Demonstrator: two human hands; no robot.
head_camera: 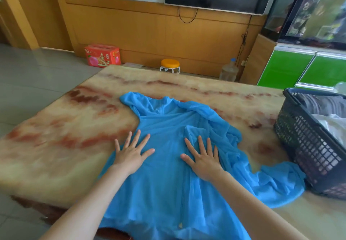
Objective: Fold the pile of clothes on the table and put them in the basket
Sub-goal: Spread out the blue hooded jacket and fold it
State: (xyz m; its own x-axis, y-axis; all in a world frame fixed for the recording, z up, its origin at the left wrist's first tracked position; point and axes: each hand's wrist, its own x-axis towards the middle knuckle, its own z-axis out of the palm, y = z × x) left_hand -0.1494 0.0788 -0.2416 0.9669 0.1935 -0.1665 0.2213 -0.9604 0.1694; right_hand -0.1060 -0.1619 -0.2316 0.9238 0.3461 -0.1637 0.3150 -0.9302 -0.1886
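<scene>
A bright blue zip-up garment (168,183) lies spread on the marble-patterned table (61,136), its hood end pointing away from me and one sleeve trailing right toward the basket. My left hand (131,153) presses flat on the garment's left side, fingers spread and straight. Flat on the middle of the garment, just right of the zipper line, lies my right hand (204,159), also with fingers spread. A dark plastic mesh basket (307,146) stands at the table's right edge and holds folded striped and white clothes.
Beyond the table's far edge stand a red box (102,55), a small orange-topped stool (170,65) and a large water bottle (229,70) on the floor by the wooden wall. A green cabinet (299,69) with an aquarium is at the back right.
</scene>
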